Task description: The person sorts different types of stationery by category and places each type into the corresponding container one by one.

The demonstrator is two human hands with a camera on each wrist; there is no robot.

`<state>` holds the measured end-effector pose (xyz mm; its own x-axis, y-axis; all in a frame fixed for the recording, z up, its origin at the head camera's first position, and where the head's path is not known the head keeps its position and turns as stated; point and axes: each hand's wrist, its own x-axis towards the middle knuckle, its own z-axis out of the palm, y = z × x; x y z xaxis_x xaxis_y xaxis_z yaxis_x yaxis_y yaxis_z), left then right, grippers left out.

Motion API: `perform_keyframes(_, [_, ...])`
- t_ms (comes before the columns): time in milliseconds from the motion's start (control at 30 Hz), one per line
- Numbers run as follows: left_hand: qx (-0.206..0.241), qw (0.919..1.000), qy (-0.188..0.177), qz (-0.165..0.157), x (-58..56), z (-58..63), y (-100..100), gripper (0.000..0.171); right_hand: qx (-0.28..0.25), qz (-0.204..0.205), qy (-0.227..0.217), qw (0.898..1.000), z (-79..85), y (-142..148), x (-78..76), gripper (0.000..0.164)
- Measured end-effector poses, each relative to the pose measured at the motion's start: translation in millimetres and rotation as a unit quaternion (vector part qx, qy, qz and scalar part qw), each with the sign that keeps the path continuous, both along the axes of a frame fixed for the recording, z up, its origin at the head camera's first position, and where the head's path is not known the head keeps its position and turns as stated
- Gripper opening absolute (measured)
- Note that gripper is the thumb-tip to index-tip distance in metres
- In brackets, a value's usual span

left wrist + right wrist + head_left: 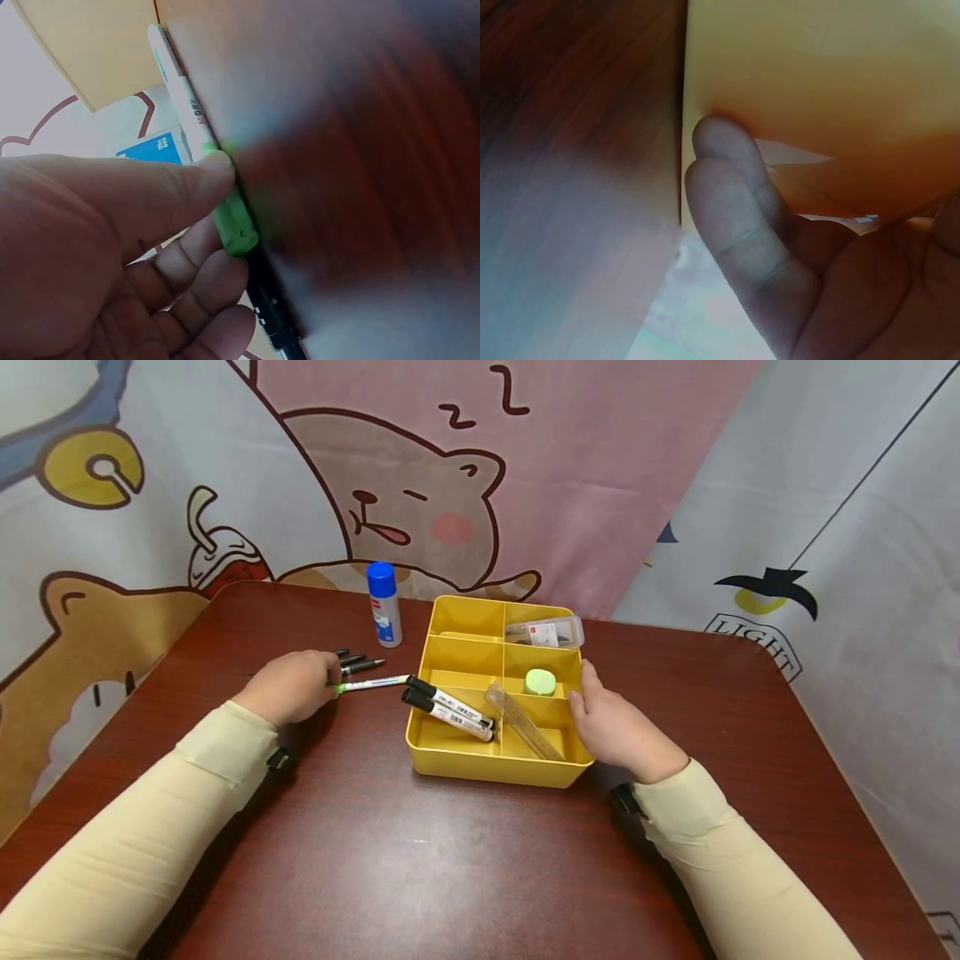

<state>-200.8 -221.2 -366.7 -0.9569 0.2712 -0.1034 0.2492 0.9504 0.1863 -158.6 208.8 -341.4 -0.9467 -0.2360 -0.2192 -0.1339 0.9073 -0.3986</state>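
In the head view my left hand [296, 687] is low over the table's left side, pinching a slim white marker with a green cap [375, 683]. The left wrist view shows the thumb on the green cap, with the white barrel [184, 101] pointing away and a black pen [271, 304] just past the capped end. My right hand [618, 731] rests against the right wall of a yellow divided box [502, 768]. Seen from the right wrist, its fingers [727, 202] lie extended along the box's side.
Two black-capped whiteboard markers [452, 714] lean over the box's left rim. Inside are a clear ruler-like strip [525, 722], a pale green round item [540, 682] and a clear case [551, 632]. A blue-capped glue stick [386, 610] stands behind; several black pens [363, 666] lie by my left hand.
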Motion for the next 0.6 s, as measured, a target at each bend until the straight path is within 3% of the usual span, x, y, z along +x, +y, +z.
perform_keyframes(400, [-0.017,0.9997,-0.007,-0.017,1.9,1.3,1.3,0.017,-0.002,-0.002,-0.002,1.000,-0.8,0.7,-0.5,0.071])
perform_keyframes(600, [0.013,0.9998,0.001,0.014,10.0,6.1,3.0,0.017,-0.001,-0.001,-0.002,1.000,-0.1,0.4,-0.5,0.070])
